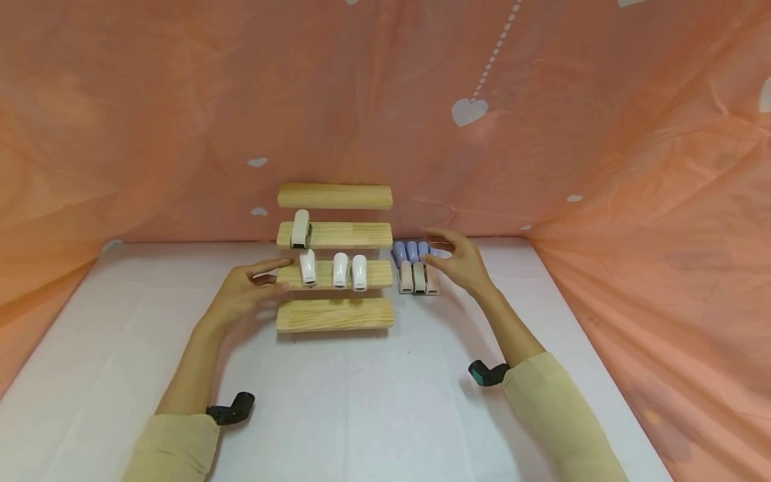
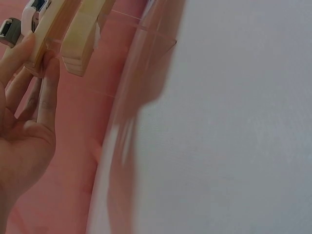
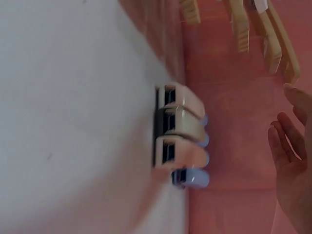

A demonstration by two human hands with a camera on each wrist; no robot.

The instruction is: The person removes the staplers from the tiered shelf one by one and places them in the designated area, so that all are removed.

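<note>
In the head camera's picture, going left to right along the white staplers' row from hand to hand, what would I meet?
The person's left hand → left glossy white stapler → middle one → right one → leftmost pale-pink plastic stapler → right hand.

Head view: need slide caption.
Left hand grips a tiered wooden rack bearing four staplers; right hand hovers by two rows of staplers.
</note>
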